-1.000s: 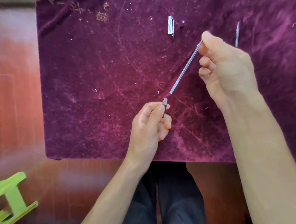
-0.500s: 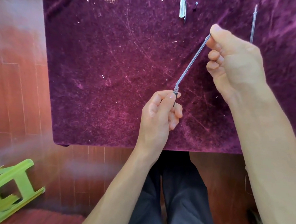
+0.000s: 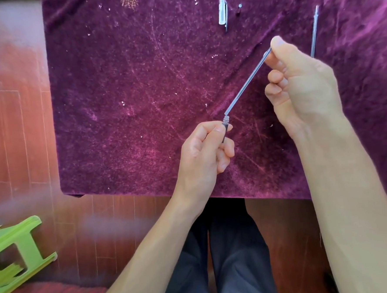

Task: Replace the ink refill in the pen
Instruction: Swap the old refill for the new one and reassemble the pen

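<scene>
My right hand point(image 3: 302, 87) pinches the upper end of a thin clear ink refill point(image 3: 245, 86), which slants down to the left. My left hand point(image 3: 202, 150) grips the pen's dark front section point(image 3: 225, 130), its threaded end pointing up. The refill's lower end meets that threaded opening; how far it is inside I cannot tell. A second refill point(image 3: 314, 30) lies on the cloth behind my right hand, partly hidden by it. The clear pen cap point(image 3: 222, 12) and a small dark part point(image 3: 239, 8) lie at the far edge.
A purple velvet cloth point(image 3: 138, 81) covers the table. A green plastic stool point(image 3: 15, 252) lies on the wooden floor at the lower left. My legs in dark trousers are below the table's near edge.
One second ago the refill's lower end hung apart from the front section. My hands have come together, and the refill's end now touches the threaded opening.
</scene>
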`<action>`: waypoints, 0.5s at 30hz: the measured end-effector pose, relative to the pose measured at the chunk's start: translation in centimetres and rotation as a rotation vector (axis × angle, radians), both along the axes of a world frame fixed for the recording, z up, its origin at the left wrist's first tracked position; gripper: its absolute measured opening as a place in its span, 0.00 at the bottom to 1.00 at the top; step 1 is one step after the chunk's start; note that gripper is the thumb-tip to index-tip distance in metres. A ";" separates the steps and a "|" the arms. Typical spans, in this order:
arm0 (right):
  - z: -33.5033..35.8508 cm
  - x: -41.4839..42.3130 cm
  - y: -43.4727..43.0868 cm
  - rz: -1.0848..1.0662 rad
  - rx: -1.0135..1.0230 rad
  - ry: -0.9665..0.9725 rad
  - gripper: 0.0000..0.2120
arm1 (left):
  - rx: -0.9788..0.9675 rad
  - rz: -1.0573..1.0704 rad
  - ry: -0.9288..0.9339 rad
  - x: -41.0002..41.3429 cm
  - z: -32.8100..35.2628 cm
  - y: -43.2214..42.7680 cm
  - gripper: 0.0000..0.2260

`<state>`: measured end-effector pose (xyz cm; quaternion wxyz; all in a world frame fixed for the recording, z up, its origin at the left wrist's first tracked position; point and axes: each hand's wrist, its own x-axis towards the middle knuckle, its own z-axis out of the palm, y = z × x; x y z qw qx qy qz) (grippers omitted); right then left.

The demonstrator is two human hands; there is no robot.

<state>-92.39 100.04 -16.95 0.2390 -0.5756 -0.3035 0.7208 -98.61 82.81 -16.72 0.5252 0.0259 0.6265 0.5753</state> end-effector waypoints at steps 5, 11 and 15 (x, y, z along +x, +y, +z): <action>-0.2 0.6 0.1 0.001 0.004 0.011 0.09 | 0.004 -0.013 -0.001 0.2 0.0 0.1 0.08; -0.4 1.2 0.7 0.017 0.030 0.003 0.11 | 0.014 -0.024 -0.005 0.3 -0.2 0.4 0.08; -0.3 1.5 1.1 0.090 0.091 -0.001 0.12 | 0.006 -0.030 -0.009 0.4 -0.4 0.4 0.09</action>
